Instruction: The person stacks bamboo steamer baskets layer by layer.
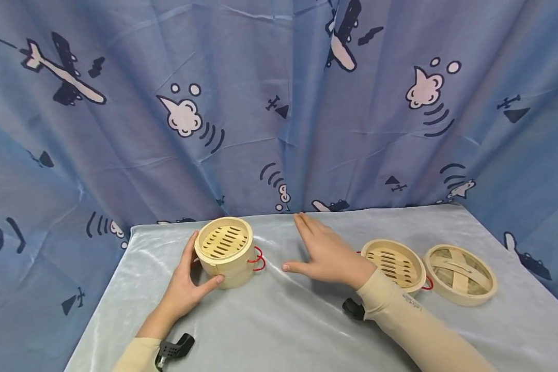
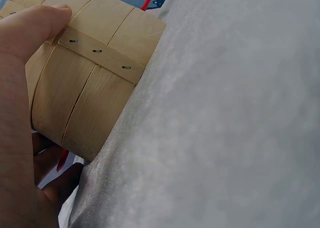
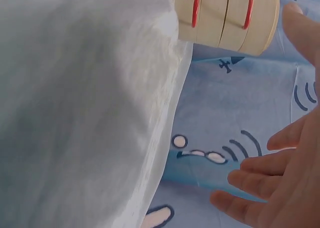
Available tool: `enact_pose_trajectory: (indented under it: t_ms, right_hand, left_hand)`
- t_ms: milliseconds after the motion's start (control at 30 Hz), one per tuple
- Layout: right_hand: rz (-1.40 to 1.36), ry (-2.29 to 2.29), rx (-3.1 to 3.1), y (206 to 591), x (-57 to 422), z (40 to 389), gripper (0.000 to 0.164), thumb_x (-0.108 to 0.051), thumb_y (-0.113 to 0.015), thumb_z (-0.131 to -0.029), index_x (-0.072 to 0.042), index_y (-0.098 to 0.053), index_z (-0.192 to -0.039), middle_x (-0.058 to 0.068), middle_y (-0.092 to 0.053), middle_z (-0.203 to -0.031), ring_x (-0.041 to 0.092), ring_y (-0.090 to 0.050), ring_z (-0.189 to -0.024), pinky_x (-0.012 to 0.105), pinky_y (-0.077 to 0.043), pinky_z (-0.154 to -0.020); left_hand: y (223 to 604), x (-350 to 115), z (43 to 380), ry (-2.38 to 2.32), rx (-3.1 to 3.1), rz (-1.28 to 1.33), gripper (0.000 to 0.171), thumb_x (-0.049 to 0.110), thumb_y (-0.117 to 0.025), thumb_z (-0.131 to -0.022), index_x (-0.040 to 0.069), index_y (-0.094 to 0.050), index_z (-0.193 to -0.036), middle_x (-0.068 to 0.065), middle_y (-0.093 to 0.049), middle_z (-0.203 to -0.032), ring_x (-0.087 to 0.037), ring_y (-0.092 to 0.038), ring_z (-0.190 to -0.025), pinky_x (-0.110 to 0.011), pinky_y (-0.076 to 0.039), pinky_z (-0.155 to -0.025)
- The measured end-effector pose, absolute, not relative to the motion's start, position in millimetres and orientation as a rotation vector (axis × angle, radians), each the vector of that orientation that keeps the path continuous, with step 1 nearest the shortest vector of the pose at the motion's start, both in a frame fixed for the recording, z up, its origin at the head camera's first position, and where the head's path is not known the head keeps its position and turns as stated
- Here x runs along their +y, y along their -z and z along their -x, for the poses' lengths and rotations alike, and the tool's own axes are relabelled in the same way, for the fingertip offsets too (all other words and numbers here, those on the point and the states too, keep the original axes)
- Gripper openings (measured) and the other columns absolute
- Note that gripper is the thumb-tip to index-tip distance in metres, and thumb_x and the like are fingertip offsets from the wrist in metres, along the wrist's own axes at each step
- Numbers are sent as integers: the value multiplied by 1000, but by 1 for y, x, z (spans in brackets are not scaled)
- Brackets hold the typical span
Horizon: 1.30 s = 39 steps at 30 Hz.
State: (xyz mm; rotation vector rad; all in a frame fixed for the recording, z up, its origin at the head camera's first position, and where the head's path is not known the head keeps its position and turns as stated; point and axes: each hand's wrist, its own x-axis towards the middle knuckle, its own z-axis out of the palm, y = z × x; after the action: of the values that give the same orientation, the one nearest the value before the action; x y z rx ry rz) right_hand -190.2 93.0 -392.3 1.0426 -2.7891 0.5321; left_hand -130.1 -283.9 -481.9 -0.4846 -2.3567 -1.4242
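Note:
Two bamboo steamer baskets (image 1: 232, 271) stand stacked at the left of the table, slatted floor showing on top and small red handles (image 1: 260, 261) on the right side. My left hand (image 1: 181, 292) grips the stack from the left, thumb across the near side and fingers round the far side. In the left wrist view the thumb (image 2: 47, 20) lies on the stapled wooden band of the stack. My right hand (image 1: 330, 256) is held over the table between the stack and another steamer basket (image 1: 420, 266), thumb spread from straight fingers, with nothing in it.
The other basket, partly behind my right forearm, stands beside a round woven bamboo lid (image 1: 460, 276) at the right. A pale grey cloth (image 1: 279, 330) covers the table. Behind its far edge hangs a blue curtain (image 1: 242, 134) printed with planes.

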Motion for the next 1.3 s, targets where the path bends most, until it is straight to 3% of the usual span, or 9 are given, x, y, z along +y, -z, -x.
enact_pose_trajectory:
  t_ms: [267, 533, 800, 1000, 1300]
  right_hand:
    - [-997, -479, -2789, 395, 123, 183, 121, -73, -73, -94, 7, -23, -170, 30, -30, -173, 48, -34, -158, 63, -35, -125]
    - [-959, -441, -2801, 400, 146, 180, 122, -77, -68, -95, 9, -25, -169, 32, -32, -171, 49, -35, -156, 64, -36, -124]
    - [-920, -410, -2836, 401, 169, 177, 119, -76, -69, -95, 8, -26, -169, 30, -31, -172, 50, -36, -156, 65, -35, -124]
    - [-853, -393, -2883, 398, 186, 172, 121, -79, -68, -94, 5, -25, -171, 28, -31, -173, 49, -35, -156, 66, -34, -124]
    - [-813, -343, -2884, 401, 217, 168, 120, -80, -67, -94, 4, -28, -171, 28, -37, -170, 50, -40, -153, 69, -38, -119]
  left_hand:
    - [481, -281, 131, 1415, -2352, 484, 125, 9, -95, -82, 18, -15, -177, -13, -40, -172, -26, -48, -145, -12, -36, -114]
    - [482, -284, 130, 1424, -2372, 459, 126, 9, -95, -83, 25, -13, -178, -8, -37, -174, -19, -46, -147, -13, -35, -116]
    - [480, -282, 130, 1413, -2355, 492, 126, 7, -94, -82, 20, -14, -178, -15, -38, -172, -31, -47, -145, -12, -35, -114]
    - [480, -282, 129, 1422, -2365, 466, 125, 8, -95, -82, 17, -14, -177, -12, -38, -173, -24, -46, -147, -12, -35, -114]
    - [481, -282, 130, 1431, -2351, 492, 127, 5, -95, -82, 22, -14, -178, -15, -40, -171, -18, -47, -145, -14, -36, -115]
